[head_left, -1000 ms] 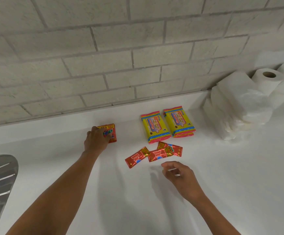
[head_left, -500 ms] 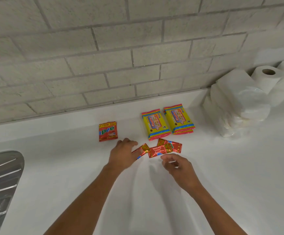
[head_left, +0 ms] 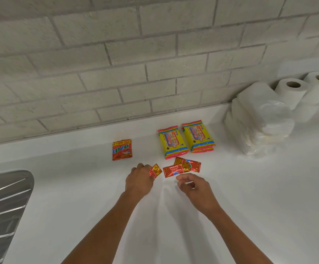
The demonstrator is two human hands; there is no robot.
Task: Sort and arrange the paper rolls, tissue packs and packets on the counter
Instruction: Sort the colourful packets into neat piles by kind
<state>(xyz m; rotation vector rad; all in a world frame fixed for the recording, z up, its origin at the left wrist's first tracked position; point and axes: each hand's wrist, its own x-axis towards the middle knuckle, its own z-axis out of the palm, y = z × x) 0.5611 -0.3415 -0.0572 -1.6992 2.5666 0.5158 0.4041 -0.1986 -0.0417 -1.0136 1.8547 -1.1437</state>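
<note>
Sorting appeared well advanced: on the tabletop (head_left: pixel 231 187), left to right, one red packet (head_left: pixel 122 149) lay alone, the left hand (head_left: pixel 140 181) had its fingers clamped on a small sachet (head_left: pixel 155 170), and two more sachets (head_left: pixel 182 167) lay overlapped, still loose, just beyond the right hand (head_left: pixel 193 187), whose fingers were curled, slightly apart and empty. Two yellow tissue packs (head_left: pixel 186 141) lay side by side, with white tissue packs (head_left: pixel 259 119) stacked beside the paper rolls (head_left: pixel 305 92). A metal drainboard (head_left: pixel 2 216) sat far left, and nothing blocked the work.

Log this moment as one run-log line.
left hand: gripping red sachet | right hand: empty, near sachet pile | sorting unfinished
</note>
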